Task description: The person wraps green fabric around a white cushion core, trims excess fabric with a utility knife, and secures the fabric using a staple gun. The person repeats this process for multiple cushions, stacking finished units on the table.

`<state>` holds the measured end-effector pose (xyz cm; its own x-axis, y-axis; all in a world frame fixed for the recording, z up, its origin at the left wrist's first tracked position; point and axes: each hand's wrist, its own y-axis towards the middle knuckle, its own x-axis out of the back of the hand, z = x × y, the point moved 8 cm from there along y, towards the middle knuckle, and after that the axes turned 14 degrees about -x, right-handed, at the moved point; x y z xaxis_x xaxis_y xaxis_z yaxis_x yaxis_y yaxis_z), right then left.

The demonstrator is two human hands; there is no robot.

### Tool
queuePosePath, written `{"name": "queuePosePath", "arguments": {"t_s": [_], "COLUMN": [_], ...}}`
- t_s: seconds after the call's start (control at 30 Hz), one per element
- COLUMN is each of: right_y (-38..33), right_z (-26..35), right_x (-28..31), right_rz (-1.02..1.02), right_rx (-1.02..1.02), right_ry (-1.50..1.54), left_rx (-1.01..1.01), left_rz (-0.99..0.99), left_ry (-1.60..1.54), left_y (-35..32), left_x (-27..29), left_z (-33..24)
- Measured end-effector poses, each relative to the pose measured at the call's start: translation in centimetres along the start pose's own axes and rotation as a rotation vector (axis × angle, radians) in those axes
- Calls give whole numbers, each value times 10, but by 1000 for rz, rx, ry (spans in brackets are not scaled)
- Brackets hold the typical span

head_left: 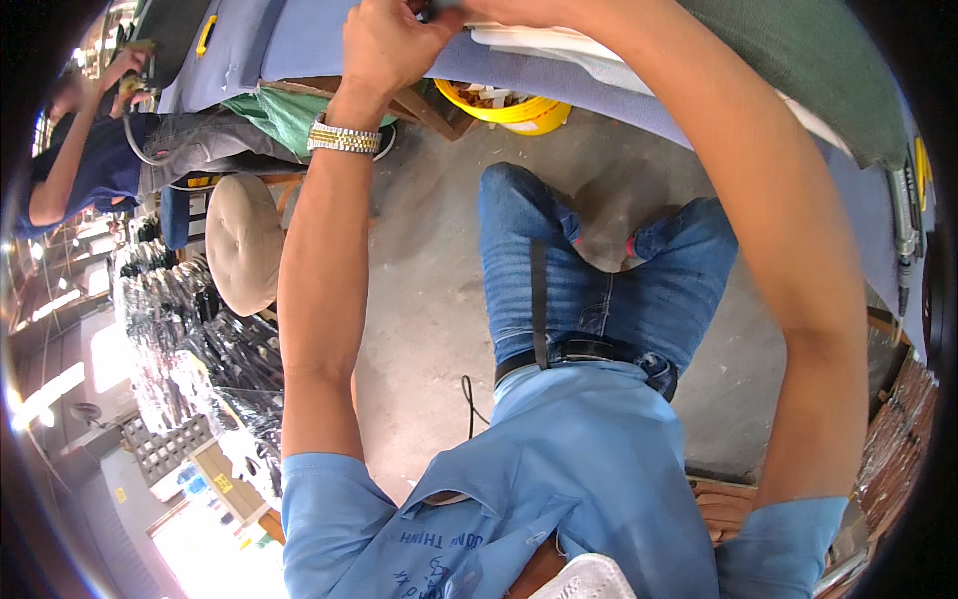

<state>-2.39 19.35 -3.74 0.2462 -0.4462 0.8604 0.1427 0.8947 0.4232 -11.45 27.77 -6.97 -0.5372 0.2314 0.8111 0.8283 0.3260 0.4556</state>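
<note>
A small dark object (439, 8), mostly cut off at the top edge, sits above the blue-covered tabletop (519, 75). The left hand (394, 45) has its fingers curled on it; the right hand is out of view. A yellow plastic bucket (519, 110) stands below.

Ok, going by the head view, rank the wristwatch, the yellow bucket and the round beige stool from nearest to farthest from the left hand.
1. Wristwatch: on the wrist just below the left hand.
2. Yellow bucket: under the table edge, to the hand's right.
3. Round beige stool: on the floor, lower left.
</note>
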Motion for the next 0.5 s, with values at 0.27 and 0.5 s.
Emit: {"name": "queuePosePath", "arguments": {"t_s": [0.27,0.5], "right_y": [0,1], "right_z": [3,-4], "right_x": [-12,-4], "right_rz": [-116,-85], "right_rx": [60,47], "right_ry": [-148,-20], "left_rx": [-59,-97], "left_rz": [62,-17], "left_ry": [-60,215], "left_y": [2,9], "left_x": [3,2], "left_z": [0,-6]}}
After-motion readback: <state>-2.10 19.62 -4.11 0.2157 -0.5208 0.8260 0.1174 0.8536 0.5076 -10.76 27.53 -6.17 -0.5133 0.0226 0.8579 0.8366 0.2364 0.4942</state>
